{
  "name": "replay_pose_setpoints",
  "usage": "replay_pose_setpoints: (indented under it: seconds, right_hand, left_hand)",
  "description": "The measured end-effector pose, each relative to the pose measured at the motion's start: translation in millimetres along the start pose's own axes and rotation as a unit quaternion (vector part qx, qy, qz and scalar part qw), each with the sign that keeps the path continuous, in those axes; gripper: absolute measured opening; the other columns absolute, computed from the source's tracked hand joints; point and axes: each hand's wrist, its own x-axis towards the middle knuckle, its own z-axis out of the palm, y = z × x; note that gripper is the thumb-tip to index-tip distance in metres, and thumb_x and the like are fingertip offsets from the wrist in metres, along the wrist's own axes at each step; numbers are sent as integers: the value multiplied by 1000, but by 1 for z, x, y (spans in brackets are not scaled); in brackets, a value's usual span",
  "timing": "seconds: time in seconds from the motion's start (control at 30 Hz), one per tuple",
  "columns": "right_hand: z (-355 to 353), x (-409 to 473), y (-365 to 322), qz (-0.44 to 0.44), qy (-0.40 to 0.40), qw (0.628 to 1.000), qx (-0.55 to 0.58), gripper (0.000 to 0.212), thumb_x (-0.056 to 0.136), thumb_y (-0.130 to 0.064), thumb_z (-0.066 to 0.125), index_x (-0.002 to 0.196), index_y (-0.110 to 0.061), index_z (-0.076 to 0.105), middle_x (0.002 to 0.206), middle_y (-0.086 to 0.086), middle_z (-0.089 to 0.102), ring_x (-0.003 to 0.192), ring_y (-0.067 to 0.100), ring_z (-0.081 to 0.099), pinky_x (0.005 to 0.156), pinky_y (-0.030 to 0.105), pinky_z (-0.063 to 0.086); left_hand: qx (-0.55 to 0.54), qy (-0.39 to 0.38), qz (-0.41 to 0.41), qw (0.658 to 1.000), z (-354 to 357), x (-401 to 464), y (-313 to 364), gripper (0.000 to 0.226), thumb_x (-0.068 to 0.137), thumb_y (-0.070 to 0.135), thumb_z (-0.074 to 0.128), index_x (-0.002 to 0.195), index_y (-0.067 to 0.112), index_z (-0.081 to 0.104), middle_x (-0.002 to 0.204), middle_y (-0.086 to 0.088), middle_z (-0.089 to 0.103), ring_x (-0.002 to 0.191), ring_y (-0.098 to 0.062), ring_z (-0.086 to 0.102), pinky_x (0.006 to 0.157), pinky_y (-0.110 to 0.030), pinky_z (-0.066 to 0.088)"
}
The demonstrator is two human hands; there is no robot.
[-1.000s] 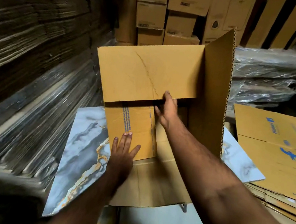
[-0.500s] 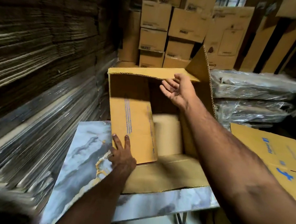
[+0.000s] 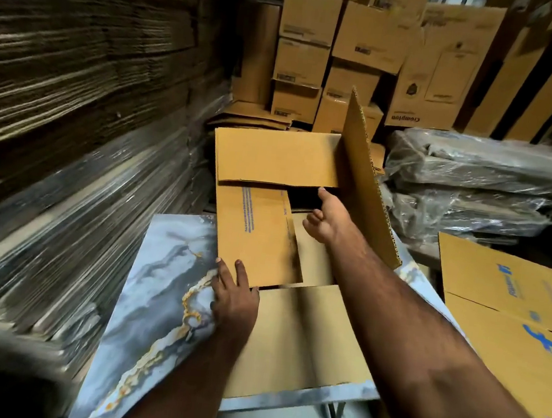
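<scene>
An open brown cardboard box (image 3: 251, 233) lies on a marble-patterned table (image 3: 164, 285). Its left flap, printed with a blue line, is folded inward. My left hand (image 3: 235, 293) presses flat on that flap's near corner. The far flap (image 3: 273, 155) leans down over the opening. My right hand (image 3: 326, 217) reaches into the box, its index finger touching the far flap's lower edge and holding nothing. The right flap (image 3: 365, 184) stands upright beside my right forearm. The near flap (image 3: 302, 334) lies flat toward me.
Flattened cartons with blue print (image 3: 513, 302) are piled at the right. Plastic-wrapped bundles (image 3: 475, 182) lie behind them. Stacked cardboard boxes (image 3: 306, 41) fill the back. Tall stacks of flat cardboard (image 3: 80, 52) wall in the left side.
The far flap has come down over the opening. My right hand dropped lower, under that flap's edge. My left hand stayed on the left flap.
</scene>
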Motion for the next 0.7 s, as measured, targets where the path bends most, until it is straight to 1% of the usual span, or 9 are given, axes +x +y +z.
replay_pose_setpoints:
  seconds: [0.03,0.1,0.13,0.2,0.33,0.4,0.5,0.6,0.7]
  right_hand:
    - [2,3,0,-5,-8,1000,-3,51,96,-34,61,141,-14,48,80,-3,44,64,11,43,105,37,45]
    - [5,8,2,-18,-11,1000,-5,54,97,-32,61,144,-12,44,118,4,57,96,16,57,110,40,41]
    - [5,9,3,-23,-9,1000,-5,56,97,-33,61,145,-11,43,135,6,51,105,16,55,112,42,40]
    - [5,13,8,-27,-1,1000,-10,63,95,-35,63,148,-10,39,141,7,45,107,14,52,112,44,39]
    - [5,24,18,-26,-18,999,19,61,95,-43,61,145,-12,44,148,8,45,136,24,44,108,40,42]
    - [7,26,17,-38,-26,998,46,58,94,-46,62,140,-12,49,138,5,53,127,21,52,100,38,48]
    - [10,26,7,-61,-12,996,70,46,95,-40,63,129,-11,55,116,2,60,99,15,60,73,30,54]
    - [9,27,1,-43,-7,995,94,22,97,-29,63,110,-12,60,93,1,65,79,14,65,66,34,55]
    - [8,20,2,-43,-40,989,132,7,98,-18,60,99,-11,58,81,4,69,60,15,70,52,33,59]
  left_hand:
    - [-6,-6,-1,1000,3,-1,1,73,83,46,65,146,15,44,154,-25,30,120,-40,50,62,-41,57]
    - [-22,-9,-2,1000,4,-6,2,75,78,44,72,143,14,48,152,-24,33,122,-40,49,65,-43,57]
    - [-28,-10,1,1000,3,-9,2,76,75,43,76,140,13,52,150,-25,37,118,-41,51,65,-43,57]
    - [-26,-5,12,1000,4,-15,-3,77,66,43,83,132,10,59,143,-28,44,104,-40,57,64,-42,55]
    - [10,20,41,999,8,-25,-14,77,56,48,87,120,11,67,133,-28,52,88,-36,55,65,-40,51]
    - [24,4,37,999,12,-25,-20,77,53,51,88,117,14,68,130,-25,53,91,-35,51,66,-41,51]
    - [52,-14,27,998,10,-28,-29,76,59,52,85,123,17,64,137,-23,48,101,-35,46,72,-44,51]
    - [85,-16,42,995,9,-31,-35,72,79,53,69,140,21,47,151,-21,33,117,-36,45,86,-46,48]
    - [74,-9,60,995,0,-26,-33,73,77,51,70,139,19,47,150,-22,35,113,-35,50,82,-41,50]
